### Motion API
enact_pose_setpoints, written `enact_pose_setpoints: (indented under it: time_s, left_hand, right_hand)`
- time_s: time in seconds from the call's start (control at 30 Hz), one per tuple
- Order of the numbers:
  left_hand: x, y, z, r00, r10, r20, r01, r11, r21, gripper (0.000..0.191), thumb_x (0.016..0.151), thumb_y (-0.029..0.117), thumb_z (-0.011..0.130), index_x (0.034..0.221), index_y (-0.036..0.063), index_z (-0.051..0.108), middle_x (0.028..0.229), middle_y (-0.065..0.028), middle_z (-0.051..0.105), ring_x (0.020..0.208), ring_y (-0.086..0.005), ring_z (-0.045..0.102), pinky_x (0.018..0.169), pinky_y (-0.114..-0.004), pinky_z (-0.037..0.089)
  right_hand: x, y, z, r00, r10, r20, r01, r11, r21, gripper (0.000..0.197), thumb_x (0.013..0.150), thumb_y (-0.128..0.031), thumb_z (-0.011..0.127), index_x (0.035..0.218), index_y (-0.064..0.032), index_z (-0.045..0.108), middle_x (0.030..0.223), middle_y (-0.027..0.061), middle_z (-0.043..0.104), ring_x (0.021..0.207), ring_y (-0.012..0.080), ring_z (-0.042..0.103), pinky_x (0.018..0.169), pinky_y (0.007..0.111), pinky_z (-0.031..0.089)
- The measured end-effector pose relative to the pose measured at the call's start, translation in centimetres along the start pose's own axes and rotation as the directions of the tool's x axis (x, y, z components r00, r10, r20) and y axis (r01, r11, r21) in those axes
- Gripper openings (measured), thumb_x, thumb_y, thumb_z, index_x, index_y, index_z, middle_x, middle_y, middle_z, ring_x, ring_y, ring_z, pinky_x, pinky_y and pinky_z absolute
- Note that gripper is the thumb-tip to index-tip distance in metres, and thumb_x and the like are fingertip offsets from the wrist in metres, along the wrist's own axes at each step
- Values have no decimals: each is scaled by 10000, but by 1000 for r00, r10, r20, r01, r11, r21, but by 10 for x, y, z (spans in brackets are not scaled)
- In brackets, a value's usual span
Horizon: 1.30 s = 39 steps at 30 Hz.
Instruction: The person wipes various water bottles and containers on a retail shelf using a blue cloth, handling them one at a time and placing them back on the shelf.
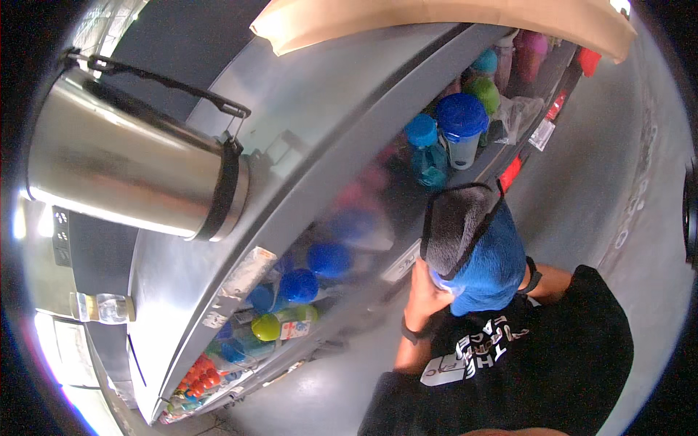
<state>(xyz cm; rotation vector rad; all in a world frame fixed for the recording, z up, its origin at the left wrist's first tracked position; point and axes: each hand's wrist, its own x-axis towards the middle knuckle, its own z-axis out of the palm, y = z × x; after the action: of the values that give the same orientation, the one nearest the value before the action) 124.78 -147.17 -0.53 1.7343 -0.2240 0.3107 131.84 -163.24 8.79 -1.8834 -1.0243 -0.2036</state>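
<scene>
My left hand [428, 289] is closed around something translucent with a bluish edge [447, 283], mostly covered by cloth, so its kind cannot be told. A blue towel-like cloth [493, 261] with a grey plush part edged in black [455, 229] drapes over it, in front of my chest. My right forearm [553, 283], banded at the wrist, reaches behind the blue cloth, which hides the right hand. Just beyond the cloth, on a shelf, stand a teal plastic bottle [428, 155] and a clear container with a blue lid [463, 131].
A grey metal counter [305, 109] runs diagonally above the shelf. On it stands a large steel canister with black clamps [125, 158]. Further along the shelf are blue-lidded containers [299, 285], a green-capped bottle [267, 327] and red-orange items [202, 376]. A clear jar [103, 308] lies at far left.
</scene>
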Motion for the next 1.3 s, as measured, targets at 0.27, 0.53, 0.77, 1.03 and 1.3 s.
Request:
enact_pose_setpoints:
  time_s: [0.27, 0.53, 0.77, 1.03, 1.3]
  left_hand:
    - [21, 26, -2, 981, 193, -13, -190, 975, 115, 768, 570, 260, 817, 1205, 6, 468, 1116, -205, 555, 1041, -388, 550, 878, -417, 437]
    - [21, 11, -4, 966, 245, 84, -259, 931, 259, 801, 559, 305, 840, 1198, 12, 456, 989, -194, 532, 880, -385, 533, 755, -440, 436]
    - [16, -34, 20, 951, 203, -233, -189, 979, 80, 800, 596, 295, 831, 1224, 0, 433, 1111, -188, 514, 1034, -359, 512, 877, -429, 416]
    - [43, -53, 18, 883, 35, -468, 51, 984, 171, 900, 637, 91, 789, 1330, 0, 222, 1232, -160, 418, 1094, -279, 470, 994, -418, 357]
    - [80, -42, 20, 833, -12, -553, 162, 961, 224, 901, 716, 181, 743, 1374, -65, 180, 1389, -240, 280, 1292, -335, 291, 1096, -434, 180]
  right_hand:
    - [-13, -4, 2, 996, 43, 74, -38, 997, -65, 689, 573, -418, 760, 1117, -32, 585, 1062, 157, 612, 962, 356, 583, 855, 410, 458]
    - [-14, -3, -5, 992, 84, 95, -72, 989, -130, 661, 583, -403, 755, 1108, -39, 588, 1048, 158, 609, 956, 359, 580, 853, 408, 458]
    - [-16, -2, -7, 981, 137, 134, -112, 978, -178, 636, 591, -390, 752, 1100, -44, 589, 1037, 159, 606, 952, 361, 578, 851, 406, 458]
    - [3, 2, -13, 966, 219, 137, -161, 926, -341, 549, 655, -325, 727, 1104, -49, 573, 1080, 169, 571, 1019, 351, 541, 897, 390, 428]
    - [-30, 13, -7, 966, 238, 106, -129, 790, -599, 591, 806, -100, 572, 1348, 2, 359, 1333, 130, 462, 1272, 244, 388, 1067, 323, 282]
